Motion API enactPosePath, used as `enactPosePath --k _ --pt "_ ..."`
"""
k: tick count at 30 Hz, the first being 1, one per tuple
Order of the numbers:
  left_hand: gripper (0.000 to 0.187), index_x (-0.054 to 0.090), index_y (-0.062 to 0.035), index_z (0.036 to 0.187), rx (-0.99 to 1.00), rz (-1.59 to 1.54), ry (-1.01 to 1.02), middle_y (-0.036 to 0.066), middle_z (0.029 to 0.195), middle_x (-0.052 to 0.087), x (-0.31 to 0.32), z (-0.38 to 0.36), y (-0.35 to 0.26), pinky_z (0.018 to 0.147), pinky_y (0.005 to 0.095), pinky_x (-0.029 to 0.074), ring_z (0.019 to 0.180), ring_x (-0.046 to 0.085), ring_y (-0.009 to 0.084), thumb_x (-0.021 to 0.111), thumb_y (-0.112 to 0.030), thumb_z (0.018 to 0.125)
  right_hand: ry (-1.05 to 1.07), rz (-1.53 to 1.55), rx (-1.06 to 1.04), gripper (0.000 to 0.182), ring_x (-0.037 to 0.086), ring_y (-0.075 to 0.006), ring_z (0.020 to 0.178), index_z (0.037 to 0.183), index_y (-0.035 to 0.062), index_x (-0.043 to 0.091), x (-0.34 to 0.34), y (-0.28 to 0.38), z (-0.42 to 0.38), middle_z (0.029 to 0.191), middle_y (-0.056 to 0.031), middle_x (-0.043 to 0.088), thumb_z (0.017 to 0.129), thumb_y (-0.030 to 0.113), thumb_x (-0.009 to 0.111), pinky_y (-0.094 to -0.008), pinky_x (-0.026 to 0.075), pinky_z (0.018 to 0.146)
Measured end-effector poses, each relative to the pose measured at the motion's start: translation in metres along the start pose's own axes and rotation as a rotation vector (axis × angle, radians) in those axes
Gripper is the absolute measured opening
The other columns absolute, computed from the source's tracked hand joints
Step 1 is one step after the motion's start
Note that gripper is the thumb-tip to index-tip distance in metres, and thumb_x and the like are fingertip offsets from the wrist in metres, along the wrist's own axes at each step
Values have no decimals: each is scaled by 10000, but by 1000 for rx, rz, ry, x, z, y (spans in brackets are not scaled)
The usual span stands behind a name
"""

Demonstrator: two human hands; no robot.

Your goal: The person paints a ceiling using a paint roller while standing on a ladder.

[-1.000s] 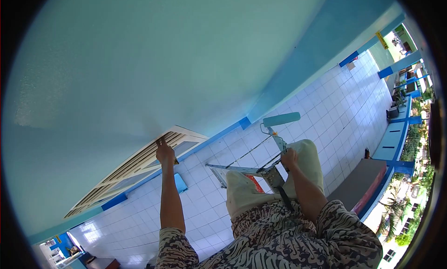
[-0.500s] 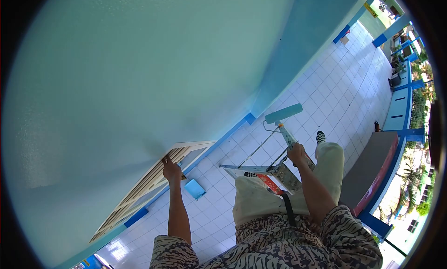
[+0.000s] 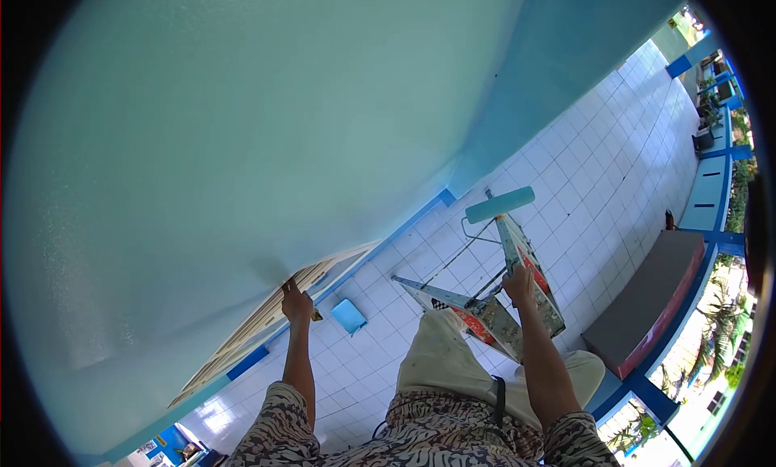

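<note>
My left hand (image 3: 297,303) is closed at the edge of the wall (image 3: 267,143), beside the slatted frame (image 3: 267,317). Something small and dark with a yellowish part pokes out below its fingers; I cannot make out what it is. My right hand (image 3: 519,284) is wrapped round the handle of a paint roller, whose light teal sleeve (image 3: 500,205) points away from me above the floor. Under and beside this hand stands a paint-spattered stepladder (image 3: 497,325) with red parts.
A light blue tray-like object (image 3: 349,316) lies on the white tiled floor (image 3: 598,160). A long grey-topped bench (image 3: 647,289) stands at the right by a blue railing (image 3: 718,239). Plants (image 3: 710,115) line the far right, and a blue band runs along the wall's base.
The view has shifted, and my legs sit lower against the ladder, with more of its steps showing. The roller now appears slightly lower and farther right. Both hands keep their closed hold.
</note>
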State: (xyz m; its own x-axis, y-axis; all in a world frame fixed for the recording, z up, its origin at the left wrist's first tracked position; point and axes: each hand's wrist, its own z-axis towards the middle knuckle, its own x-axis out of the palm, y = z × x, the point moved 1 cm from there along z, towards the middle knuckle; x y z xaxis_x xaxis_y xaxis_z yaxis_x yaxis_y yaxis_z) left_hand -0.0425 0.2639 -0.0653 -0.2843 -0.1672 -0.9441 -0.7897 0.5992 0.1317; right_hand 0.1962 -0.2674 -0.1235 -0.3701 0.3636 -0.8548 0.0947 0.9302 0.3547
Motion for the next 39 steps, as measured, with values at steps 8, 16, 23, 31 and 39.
enactPosePath --k 8,16,23,31,39 --pt "773 320 -128 1522 1 101 13 216 1511 411 6 2 1 783 460 593 1032 674 397 701 -202 854 60 16 11 198 679 -464 786 792 -70 671 -6 -7 5 790 -313 653 695 102 672 -530 548 707" --pt "741 361 -109 1494 -36 85 7 203 1510 404 -2 -7 -4 805 474 584 1099 647 400 722 -231 858 88 45 -9 193 673 -477 782 782 -86 666 -13 -3 0 791 -326 648 696 87 660 -538 537 696" --pt "681 410 -98 1469 -10 36 -103 193 1469 461 2 -11 -2 856 478 563 1120 628 410 712 -224 872 -36 82 -47 184 640 -503 746 755 -102 633 -8 -9 -10 733 -343 609 702 73 612 -552 498 673" --pt "569 461 -141 1443 -124 -96 -170 157 1493 454 18 -10 -6 807 507 575 1054 652 424 631 -239 908 -120 171 -128 150 586 -492 640 770 -130 566 9 -25 -12 672 -327 567 693 -4 593 -543 426 608" --pt "548 462 -193 1438 -168 -315 -342 133 1548 391 21 -24 -23 818 529 568 1004 660 443 620 -232 914 -379 -39 -594 423 681 -365 729 1235 -56 629 62 -86 12 885 -204 715 918 222 583 -448 557 661"
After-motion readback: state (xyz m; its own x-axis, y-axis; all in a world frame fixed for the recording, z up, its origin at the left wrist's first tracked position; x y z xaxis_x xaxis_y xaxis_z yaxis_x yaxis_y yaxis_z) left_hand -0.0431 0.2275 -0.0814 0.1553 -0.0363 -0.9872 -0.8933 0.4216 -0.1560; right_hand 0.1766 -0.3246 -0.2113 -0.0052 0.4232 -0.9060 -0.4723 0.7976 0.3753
